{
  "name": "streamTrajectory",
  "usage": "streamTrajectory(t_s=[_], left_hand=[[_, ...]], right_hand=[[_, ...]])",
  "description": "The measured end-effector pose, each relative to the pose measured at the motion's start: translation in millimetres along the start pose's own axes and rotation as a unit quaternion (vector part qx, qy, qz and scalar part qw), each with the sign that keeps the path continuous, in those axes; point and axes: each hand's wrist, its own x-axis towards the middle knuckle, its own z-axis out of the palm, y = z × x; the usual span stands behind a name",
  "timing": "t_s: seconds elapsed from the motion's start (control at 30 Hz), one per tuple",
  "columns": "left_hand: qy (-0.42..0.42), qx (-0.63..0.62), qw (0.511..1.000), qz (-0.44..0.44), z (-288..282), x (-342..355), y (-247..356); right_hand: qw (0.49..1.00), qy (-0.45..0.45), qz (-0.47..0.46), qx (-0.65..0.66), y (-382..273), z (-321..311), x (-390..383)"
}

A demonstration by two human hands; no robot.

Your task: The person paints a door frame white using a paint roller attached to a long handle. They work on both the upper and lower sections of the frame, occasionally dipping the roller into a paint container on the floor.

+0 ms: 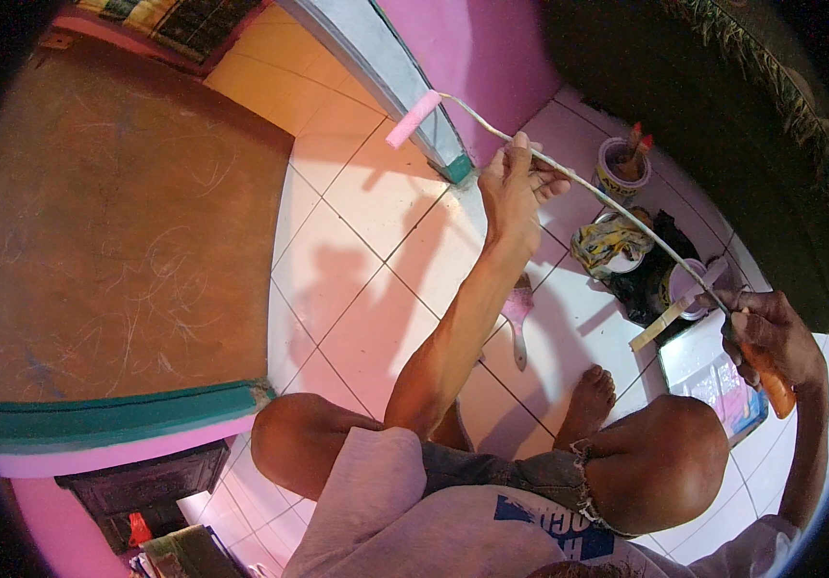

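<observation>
A small pink paint roller (413, 118) on a long thin rod (649, 233) is held up in front of a grey strip (357, 56) with a green foot, beside a pink wall. My left hand (520, 175) grips the rod near its middle. My right hand (761, 337) holds the orange handle (773, 380) at its other end. Below the rod are a pink-stained brush (520, 313) on the tiles, a bucket (619, 164) with brushes, a tub (603, 256) with a crumpled cloth, and a pink paint pot (684, 287) with a flat stick.
A brown scribbled board (126, 241) with a green edge fills the left. A dark piece of furniture (751, 106) with fringe stands at the right. A shiny panel (699, 371) lies by my right knee (660, 458). Dark items (145, 482) sit at lower left.
</observation>
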Motion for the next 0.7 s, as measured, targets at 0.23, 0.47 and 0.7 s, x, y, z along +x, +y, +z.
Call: streamTrajectory(t_s=[0.23, 0.47, 0.7], left_hand=[[0.035, -0.021, 0.997, -0.073, -33, 8, -57], [0.045, -0.026, 0.996, -0.074, -55, 24, -68], [0.04, -0.02, 0.997, -0.057, -38, 18, -43]], right_hand=[[0.987, 0.002, 0.031, -0.16, -3, 17, 17], [0.993, -0.066, 0.013, -0.093, -10, 31, 36], [0.993, -0.022, -0.003, -0.115, -16, 31, 19]])
